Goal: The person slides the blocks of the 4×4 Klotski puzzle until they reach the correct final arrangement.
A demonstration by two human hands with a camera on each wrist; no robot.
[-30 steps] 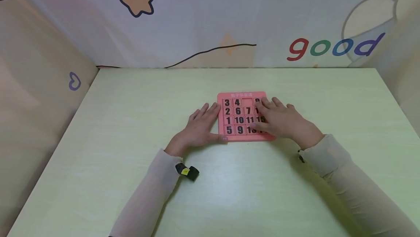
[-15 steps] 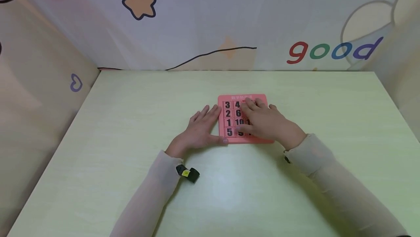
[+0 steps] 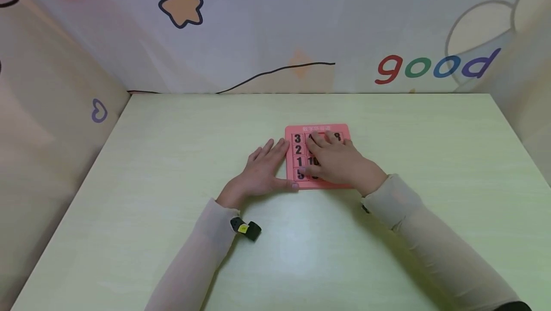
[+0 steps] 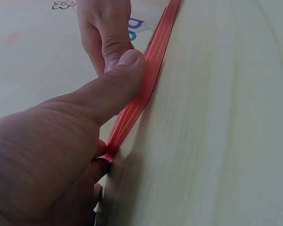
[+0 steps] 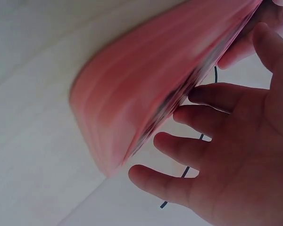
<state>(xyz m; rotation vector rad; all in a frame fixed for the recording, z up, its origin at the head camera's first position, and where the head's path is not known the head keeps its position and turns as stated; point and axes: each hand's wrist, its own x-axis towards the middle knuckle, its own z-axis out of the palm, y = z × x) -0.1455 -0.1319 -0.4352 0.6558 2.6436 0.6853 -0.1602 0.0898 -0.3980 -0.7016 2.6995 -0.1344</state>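
A pink number slide puzzle (image 3: 299, 161) with black digits on square tiles lies flat on the table. My left hand (image 3: 260, 171) rests at its left side, fingers stretched along the edge. In the left wrist view, the thumb (image 4: 118, 89) presses the near left corner of the pink frame (image 4: 153, 66). Over the tiles is my right hand (image 3: 340, 165), its fairly straight fingers touching the upper left-middle part and its thumb near the 5. It covers most of the middle and right tiles; 3, 2, 1 and an 8 still show. Spread fingers (image 5: 179, 146) appear beside the puzzle in the right wrist view.
The pale green table (image 3: 181, 148) stretches around the puzzle on all sides. Behind it rises a printed wall (image 3: 258, 24) with a star and the word "good". A black strap-on device (image 3: 246, 228) sits at the left cuff.
My right hand has slid leftward across the tiles, from the right columns to the left-middle ones, uncovering the 8 again. The left hand stays at the left edge.
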